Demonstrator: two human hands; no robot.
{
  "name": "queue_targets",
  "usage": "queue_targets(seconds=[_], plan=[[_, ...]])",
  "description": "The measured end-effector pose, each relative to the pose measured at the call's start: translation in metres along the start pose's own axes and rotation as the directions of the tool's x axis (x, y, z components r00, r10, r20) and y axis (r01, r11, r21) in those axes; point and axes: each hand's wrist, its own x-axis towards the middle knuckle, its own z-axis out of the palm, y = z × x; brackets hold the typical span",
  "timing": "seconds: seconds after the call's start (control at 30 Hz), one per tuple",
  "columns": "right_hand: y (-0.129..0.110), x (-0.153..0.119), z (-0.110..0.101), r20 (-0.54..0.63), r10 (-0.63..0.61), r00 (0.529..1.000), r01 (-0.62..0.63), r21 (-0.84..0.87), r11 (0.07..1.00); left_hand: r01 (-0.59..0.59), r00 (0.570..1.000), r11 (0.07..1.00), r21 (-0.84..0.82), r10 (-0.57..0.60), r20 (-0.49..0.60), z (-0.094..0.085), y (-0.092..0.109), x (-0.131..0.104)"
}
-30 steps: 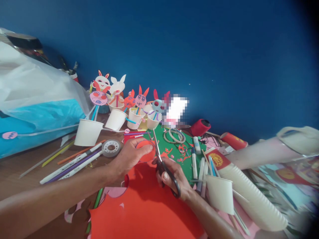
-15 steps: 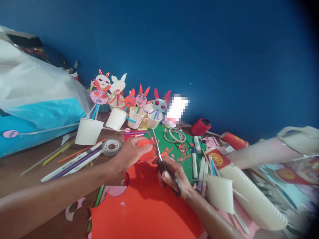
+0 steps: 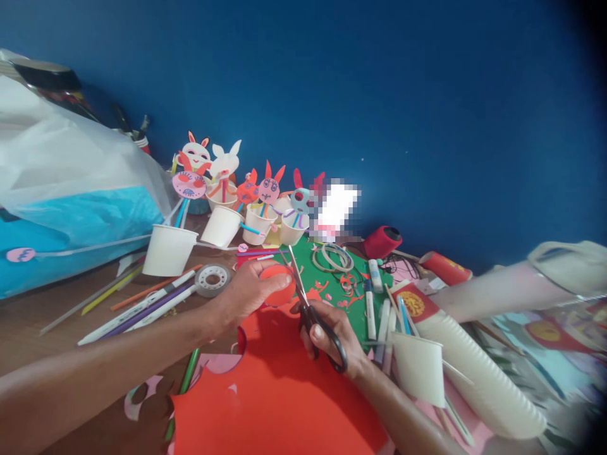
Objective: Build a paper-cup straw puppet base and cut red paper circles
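Between the thumb and fingers of my left hand (image 3: 253, 287) is a round red paper piece (image 3: 279, 287). My right hand (image 3: 334, 335) grips black-handled scissors (image 3: 300, 278), their blades parted and pointing away from me at the disc's right edge. Whether a blade touches the paper I cannot tell. Below both hands spreads a large red paper sheet (image 3: 279, 392) with scalloped cut-outs along its left edge. Red paper scraps (image 3: 348, 284) lie on a green sheet (image 3: 327, 259) just beyond the scissors.
White paper cups (image 3: 169, 249) holding paper rabbit figures (image 3: 269, 189) line the back. A tape roll (image 3: 212, 280) and markers (image 3: 142, 309) lie at left. On the right are a stack of cups (image 3: 484, 366), a single cup (image 3: 418, 366) and a glue stick (image 3: 375, 275). A plastic bag (image 3: 71, 170) stands far left.
The scissors and my right hand have shifted very slightly. My left hand keeps its hold on the red disc, and all else looks the same.
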Motion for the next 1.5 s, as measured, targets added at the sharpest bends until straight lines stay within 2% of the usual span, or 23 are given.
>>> queue_targets(seconds=[0.23,0.47,0.8,0.97,1.3,1.5], plan=[[0.002,0.0,-0.002,0.033,0.0,0.999,-0.001,0.01,1.0,0.001,1.0,0.999,-0.049,-0.001,0.007,0.0,-0.007,0.001],[0.002,0.0,-0.001,0.065,-0.022,0.998,0.024,-0.037,0.999,0.027,0.999,0.999,-0.043,-0.026,0.029,0.001,-0.002,-0.002],[-0.003,0.0,-0.001,0.066,0.0,0.998,0.005,-0.076,0.997,0.003,0.999,1.0,-0.018,-0.002,0.049,0.0,0.0,-0.003],[-0.005,0.001,-0.001,0.067,-0.001,0.998,0.005,-0.058,0.998,0.055,0.997,0.997,0.06,-0.058,0.058,-0.002,0.0,-0.001],[-0.001,0.001,-0.002,0.045,0.004,0.999,-0.004,-0.017,1.0,0.029,0.99,0.997,0.07,-0.039,0.134,-0.005,0.004,0.002],[0.0,0.001,-0.002,0.029,0.005,1.0,-0.005,-0.006,1.0,0.032,0.99,0.998,0.063,-0.04,0.133,-0.005,0.005,0.003]])
